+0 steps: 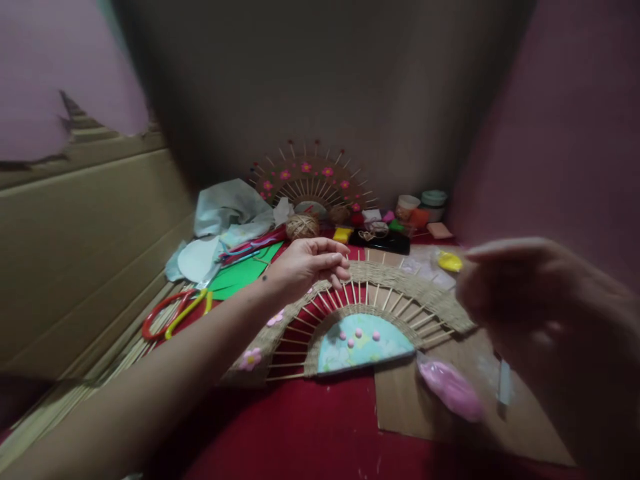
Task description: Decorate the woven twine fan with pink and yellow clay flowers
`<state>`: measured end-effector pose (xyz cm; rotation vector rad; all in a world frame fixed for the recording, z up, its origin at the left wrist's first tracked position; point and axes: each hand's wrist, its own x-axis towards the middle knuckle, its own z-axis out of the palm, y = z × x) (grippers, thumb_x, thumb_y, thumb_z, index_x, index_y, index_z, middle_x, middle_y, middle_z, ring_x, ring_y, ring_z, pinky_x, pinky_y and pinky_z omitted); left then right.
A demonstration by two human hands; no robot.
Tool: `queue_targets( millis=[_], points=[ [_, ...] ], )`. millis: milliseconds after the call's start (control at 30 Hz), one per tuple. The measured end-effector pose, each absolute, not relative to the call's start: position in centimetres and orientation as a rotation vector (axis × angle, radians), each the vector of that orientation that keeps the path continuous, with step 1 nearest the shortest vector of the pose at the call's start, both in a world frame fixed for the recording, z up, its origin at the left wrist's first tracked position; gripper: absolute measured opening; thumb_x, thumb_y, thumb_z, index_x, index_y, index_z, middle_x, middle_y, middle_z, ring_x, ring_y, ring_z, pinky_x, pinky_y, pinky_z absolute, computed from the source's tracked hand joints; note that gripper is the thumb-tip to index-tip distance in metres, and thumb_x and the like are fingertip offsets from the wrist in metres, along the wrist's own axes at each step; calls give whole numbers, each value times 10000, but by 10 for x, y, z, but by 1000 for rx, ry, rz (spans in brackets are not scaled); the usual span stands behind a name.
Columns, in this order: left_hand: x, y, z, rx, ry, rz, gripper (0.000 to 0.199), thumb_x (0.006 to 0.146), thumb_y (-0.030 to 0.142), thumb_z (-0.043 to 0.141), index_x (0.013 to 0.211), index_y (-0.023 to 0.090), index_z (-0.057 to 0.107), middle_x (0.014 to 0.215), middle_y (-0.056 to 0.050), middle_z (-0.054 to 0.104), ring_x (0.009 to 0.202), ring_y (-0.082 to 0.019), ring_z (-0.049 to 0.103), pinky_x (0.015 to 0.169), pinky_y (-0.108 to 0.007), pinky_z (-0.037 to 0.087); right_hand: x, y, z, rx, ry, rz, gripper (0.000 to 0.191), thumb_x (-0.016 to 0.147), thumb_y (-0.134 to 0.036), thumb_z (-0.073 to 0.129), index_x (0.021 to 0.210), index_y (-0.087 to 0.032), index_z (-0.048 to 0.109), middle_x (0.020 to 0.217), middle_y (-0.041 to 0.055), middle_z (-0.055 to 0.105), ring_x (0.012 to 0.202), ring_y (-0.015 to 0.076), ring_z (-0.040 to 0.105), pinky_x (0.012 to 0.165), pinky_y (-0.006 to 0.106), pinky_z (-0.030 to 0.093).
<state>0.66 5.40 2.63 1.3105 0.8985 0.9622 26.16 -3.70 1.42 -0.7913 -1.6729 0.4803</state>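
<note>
A half-round fan (373,273) of woven cord on thin sticks lies in front of me. Its pale blue patterned centre (367,353) carries several small pink balls. Pink clay-like flowers (251,359) decorate the fan's left side. Over its upper edge is my left hand (323,261), fingers curled in together; whatever they hold, if anything, is hidden. My right hand (530,293) hangs dark and blurred at the right, above the cardboard sheet and past the fan's right end. Its fingers cannot be made out clearly. Below the fan's right end sits a bag of pink clay (453,390).
A finished-looking flowered fan (305,175) leans at the back wall. Scissors (167,317), green sheet (240,273), twine ball (302,227), phone (383,241) and yellow clay (450,261) surround the work. A cutter-like tool (504,383) rests on cardboard (407,407). Cardboard wall (90,253) stands left.
</note>
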Motion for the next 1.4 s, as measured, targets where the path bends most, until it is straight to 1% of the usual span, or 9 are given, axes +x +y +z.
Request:
queue_targets(
  millis=[67,100,167,267,367,500,767,1000,1400],
  points=[
    [13,66,24,1365,949,913,57,827,93,520,823,103,576,706,-48,636,581,-124,640,516,-253,528,248,-16,28,-764,-1590,586,224,959,-271,400,1012,-202,607,659,7,555,547,111,496,477,238,425],
    [16,72,22,1400,975,884,71,838,106,510,805,105,573,690,-51,635,564,-127,637,491,-251,518,245,-9,29,-749,-1547,653,189,936,-258,448,943,-193,626,598,-5,517,518,108,464,458,239,393],
    [20,83,20,1484,1028,825,81,836,133,529,774,109,576,628,-41,619,504,-121,608,415,-223,463,243,-2,21,-749,-1515,702,163,903,-285,511,949,-193,638,608,-12,516,520,102,448,458,243,365],
    [25,99,16,1632,1105,738,39,756,117,627,730,108,599,540,0,570,444,-88,543,363,-175,373,250,-1,1,-838,-1600,536,148,887,-263,539,977,-207,643,677,-9,542,597,109,501,525,252,396],
    [29,113,13,1780,1163,648,43,710,82,648,721,113,620,554,21,565,434,-54,500,396,-164,377,258,-1,-8,-925,-1674,376,135,880,-226,540,975,-213,635,702,-13,565,609,105,530,542,245,416],
    [36,126,8,2005,1222,550,95,731,98,608,812,132,645,565,39,569,400,-52,457,406,-182,372,264,1,-5,-991,-1751,192,147,862,-204,549,991,-219,615,761,-7,624,619,101,563,546,230,434],
    [44,143,-10,2541,1151,420,28,728,169,657,729,165,684,722,-9,639,701,-139,558,661,-255,413,266,7,-3,-995,-1874,18,154,868,-161,527,1008,-193,581,748,15,657,628,120,613,567,235,466],
    [44,151,-21,2699,1117,318,96,764,151,615,752,179,707,758,-16,672,700,-140,576,673,-250,425,264,10,-4,-987,-1903,19,135,865,-134,531,989,-164,574,770,36,675,680,128,643,581,231,477],
    [48,145,-11,2732,1141,266,110,802,173,592,810,177,702,774,-29,701,728,-159,614,686,-255,438,264,10,-5,-1002,-1906,102,181,861,-139,527,1026,-206,560,778,36,680,683,154,649,569,268,489]
  ],
)
